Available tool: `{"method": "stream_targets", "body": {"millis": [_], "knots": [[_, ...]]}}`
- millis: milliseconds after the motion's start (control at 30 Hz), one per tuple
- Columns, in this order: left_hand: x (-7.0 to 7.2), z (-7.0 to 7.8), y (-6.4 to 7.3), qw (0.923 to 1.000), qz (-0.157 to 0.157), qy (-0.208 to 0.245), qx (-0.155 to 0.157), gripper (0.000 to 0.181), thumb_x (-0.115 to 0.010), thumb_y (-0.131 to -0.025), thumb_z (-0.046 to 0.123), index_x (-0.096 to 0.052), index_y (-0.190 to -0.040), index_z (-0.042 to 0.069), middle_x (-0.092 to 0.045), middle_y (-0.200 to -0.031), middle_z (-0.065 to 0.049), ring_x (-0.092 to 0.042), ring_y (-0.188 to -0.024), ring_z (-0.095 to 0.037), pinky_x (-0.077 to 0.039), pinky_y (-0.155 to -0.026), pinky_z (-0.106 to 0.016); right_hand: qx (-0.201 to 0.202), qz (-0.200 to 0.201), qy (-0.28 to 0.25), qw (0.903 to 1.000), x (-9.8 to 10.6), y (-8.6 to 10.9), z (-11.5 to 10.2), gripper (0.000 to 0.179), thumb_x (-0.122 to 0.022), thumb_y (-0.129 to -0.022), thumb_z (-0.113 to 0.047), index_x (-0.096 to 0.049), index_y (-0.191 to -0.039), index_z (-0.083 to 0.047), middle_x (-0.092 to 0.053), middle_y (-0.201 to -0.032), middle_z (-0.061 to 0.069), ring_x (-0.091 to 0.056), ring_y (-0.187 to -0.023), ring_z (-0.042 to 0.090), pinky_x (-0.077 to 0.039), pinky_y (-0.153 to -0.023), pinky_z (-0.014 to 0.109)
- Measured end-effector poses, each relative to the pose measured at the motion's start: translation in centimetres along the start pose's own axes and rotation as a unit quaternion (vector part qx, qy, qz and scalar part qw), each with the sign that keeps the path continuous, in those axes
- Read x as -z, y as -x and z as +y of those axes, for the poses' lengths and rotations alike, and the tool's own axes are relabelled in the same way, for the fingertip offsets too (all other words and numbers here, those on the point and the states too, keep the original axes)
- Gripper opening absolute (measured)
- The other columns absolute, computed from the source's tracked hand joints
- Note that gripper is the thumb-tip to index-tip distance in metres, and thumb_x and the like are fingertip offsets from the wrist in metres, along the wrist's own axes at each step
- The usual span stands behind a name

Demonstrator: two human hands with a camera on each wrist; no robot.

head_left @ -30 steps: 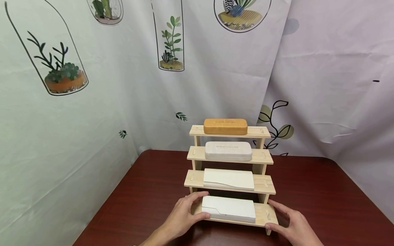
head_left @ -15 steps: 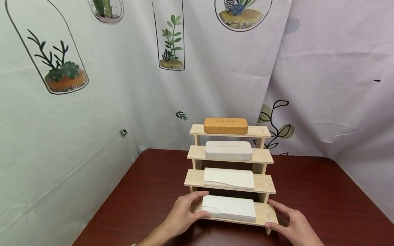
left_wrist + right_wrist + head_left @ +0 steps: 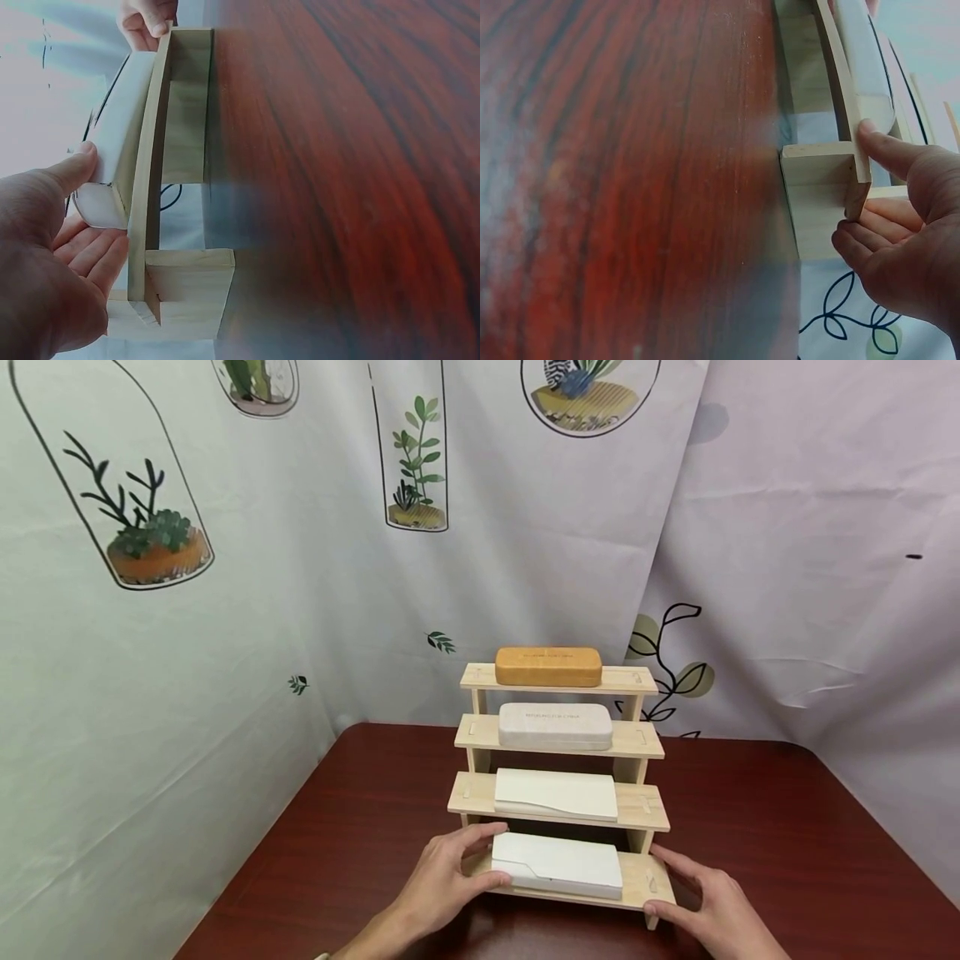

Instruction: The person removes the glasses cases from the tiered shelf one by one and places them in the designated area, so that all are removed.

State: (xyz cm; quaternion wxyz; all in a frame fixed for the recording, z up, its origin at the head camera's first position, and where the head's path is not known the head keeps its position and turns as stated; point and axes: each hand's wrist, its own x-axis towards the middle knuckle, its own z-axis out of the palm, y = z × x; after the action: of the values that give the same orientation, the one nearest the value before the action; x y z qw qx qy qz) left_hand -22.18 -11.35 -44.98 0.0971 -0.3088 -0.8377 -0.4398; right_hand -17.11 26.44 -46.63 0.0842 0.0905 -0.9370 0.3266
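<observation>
A four-step wooden display stand [image 3: 650, 881] rises in the middle of the head view, one case on each step. On the lowest step lies a white glasses case [image 3: 558, 864] with a flap line. My left hand [image 3: 447, 878] holds this case by its left end, thumb at the front, fingers behind; the left wrist view shows the thumb on the case [image 3: 124, 127] and the fingers curled below its end. My right hand [image 3: 708, 897] grips the right end of the lowest step, thumb at its front edge; in the right wrist view the fingers bend round the board's end [image 3: 859, 199].
Above sit a cream flap case [image 3: 557, 794], a light grey hard case [image 3: 556, 727] and a tan hard case [image 3: 548, 667] on the top step. The stand is on a dark red-brown table [image 3: 360, 827]. A plant-printed curtain [image 3: 525, 552] hangs behind and at the sides.
</observation>
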Motion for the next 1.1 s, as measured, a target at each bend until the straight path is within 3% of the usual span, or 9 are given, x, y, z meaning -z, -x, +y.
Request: {"method": "stream_targets", "body": {"millis": [200,533,800,1100], "knots": [[0.1,0.3,-0.1,0.9999,0.01,0.009,-0.004,0.054,-0.089,-0.088,0.035,-0.072,-0.136,0.016,-0.074,-0.13,0.001,-0.071,-0.116,-0.018,-0.058,-0.101,-0.037,-0.014,-0.02,-0.003,0.9997,0.2,-0.2,-0.2,0.075,-0.093,-0.082,-0.038,-0.066,-0.142,-0.001,-0.07,-0.136,0.017,-0.065,-0.124,0.029,-0.058,-0.093,0.032],[0.5,0.9,-0.1,0.9997,0.022,0.001,-0.01,0.052,-0.089,-0.087,0.036,-0.072,-0.135,0.023,-0.076,-0.127,0.005,-0.072,-0.114,-0.017,-0.059,-0.099,-0.038,-0.012,-0.005,0.0,0.9999,0.1,0.0,-0.2,0.075,-0.095,-0.08,-0.037,-0.068,-0.141,-0.004,-0.071,-0.134,0.015,-0.065,-0.123,0.026,-0.057,-0.094,0.033],[0.9,1.3,-0.1,0.9997,0.024,0.005,-0.008,0.052,-0.09,-0.087,0.037,-0.075,-0.132,0.016,-0.077,-0.124,0.005,-0.073,-0.112,-0.016,-0.059,-0.098,-0.037,-0.02,-0.015,0.002,0.9997,0.2,-0.1,-0.2,0.076,-0.094,-0.081,-0.038,-0.067,-0.143,-0.003,-0.07,-0.135,0.016,-0.065,-0.124,0.029,-0.057,-0.094,0.033],[1.7,1.9,-0.2,0.9994,0.022,0.027,-0.009,0.054,-0.091,-0.085,0.036,-0.075,-0.134,0.017,-0.074,-0.129,0.009,-0.073,-0.111,-0.013,-0.058,-0.098,-0.032,-0.022,-0.018,-0.004,0.9996,0.2,-0.2,-0.1,0.079,-0.094,-0.08,-0.041,-0.066,-0.143,-0.003,-0.07,-0.136,0.017,-0.064,-0.126,0.036,-0.058,-0.095,0.042]]}}
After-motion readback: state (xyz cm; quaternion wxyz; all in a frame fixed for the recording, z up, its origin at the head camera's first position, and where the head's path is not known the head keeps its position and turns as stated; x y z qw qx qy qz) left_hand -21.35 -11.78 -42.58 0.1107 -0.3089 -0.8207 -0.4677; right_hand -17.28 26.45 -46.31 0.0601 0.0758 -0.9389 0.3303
